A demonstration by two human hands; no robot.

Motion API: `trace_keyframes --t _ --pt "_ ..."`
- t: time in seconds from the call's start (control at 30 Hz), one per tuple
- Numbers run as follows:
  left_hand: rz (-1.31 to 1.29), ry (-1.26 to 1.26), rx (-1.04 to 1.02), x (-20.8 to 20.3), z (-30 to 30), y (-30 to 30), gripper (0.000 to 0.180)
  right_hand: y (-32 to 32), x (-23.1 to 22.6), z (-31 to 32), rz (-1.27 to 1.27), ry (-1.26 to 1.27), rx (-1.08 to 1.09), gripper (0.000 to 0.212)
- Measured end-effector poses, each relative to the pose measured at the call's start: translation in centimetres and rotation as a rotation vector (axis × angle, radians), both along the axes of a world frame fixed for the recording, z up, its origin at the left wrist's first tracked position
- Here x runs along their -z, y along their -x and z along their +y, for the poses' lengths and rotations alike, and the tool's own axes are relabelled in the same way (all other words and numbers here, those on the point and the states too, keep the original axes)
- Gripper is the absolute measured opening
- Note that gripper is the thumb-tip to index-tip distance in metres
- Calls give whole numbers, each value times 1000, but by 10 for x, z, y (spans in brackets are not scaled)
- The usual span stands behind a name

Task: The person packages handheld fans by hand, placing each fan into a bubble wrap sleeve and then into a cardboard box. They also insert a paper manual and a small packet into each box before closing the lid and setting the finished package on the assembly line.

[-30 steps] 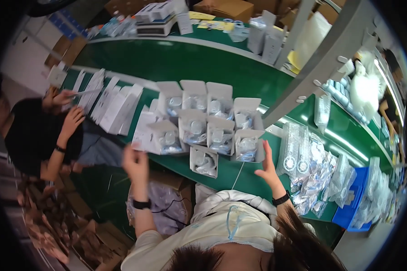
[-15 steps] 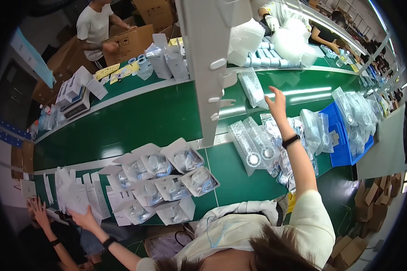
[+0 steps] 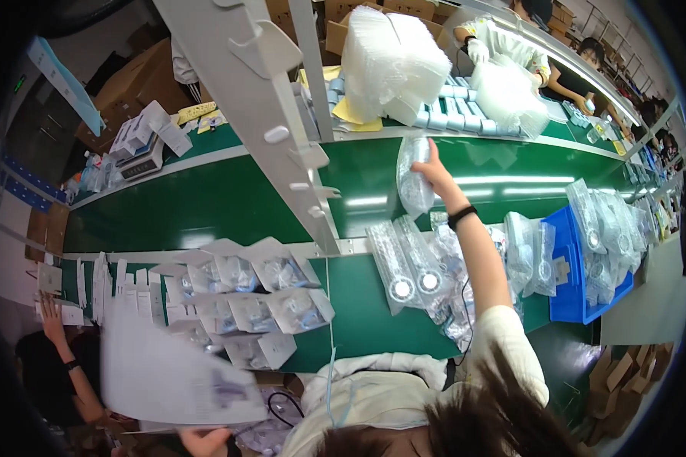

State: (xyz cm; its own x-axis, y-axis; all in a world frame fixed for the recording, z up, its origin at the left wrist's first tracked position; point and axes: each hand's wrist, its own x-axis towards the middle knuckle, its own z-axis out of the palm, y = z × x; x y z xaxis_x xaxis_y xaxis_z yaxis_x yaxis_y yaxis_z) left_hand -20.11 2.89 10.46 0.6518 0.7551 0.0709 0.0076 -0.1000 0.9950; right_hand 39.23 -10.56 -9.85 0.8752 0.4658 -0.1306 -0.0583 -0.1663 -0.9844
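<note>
Several boxes point(image 3: 278, 350): bagged parts point(image 3: 283, 272) | blue bin point(image 3: 565, 307): pouches point(image 3: 615, 234) | right fingers point(image 3: 434, 158): grasping bubble pouch point(image 3: 413, 190) | left fingers point(image 3: 206, 442): grasping carton point(image 3: 167, 365)

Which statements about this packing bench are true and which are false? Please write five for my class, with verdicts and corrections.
1. The person's right hand holds a bubble-wrapped package. True.
2. The person's left hand is empty. False: it holds a white carton, blurred in the picture.
3. The blue bin stands to the right of the open white boxes. True.
4. The open white boxes have nothing in them. False: clear-wrapped items sit inside.
5. A dark band circles the person's right wrist. True.
</note>
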Motion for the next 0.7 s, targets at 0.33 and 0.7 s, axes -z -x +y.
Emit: trace_keyframes --t 0.33,0.7 --pt "317 -675 435 69 -127 -208 109 286 -96 -157 319 -564 20 100" --pt "-38 -261 895 130 -102 -226 92 285 -54 -170 339 -379 39 86"
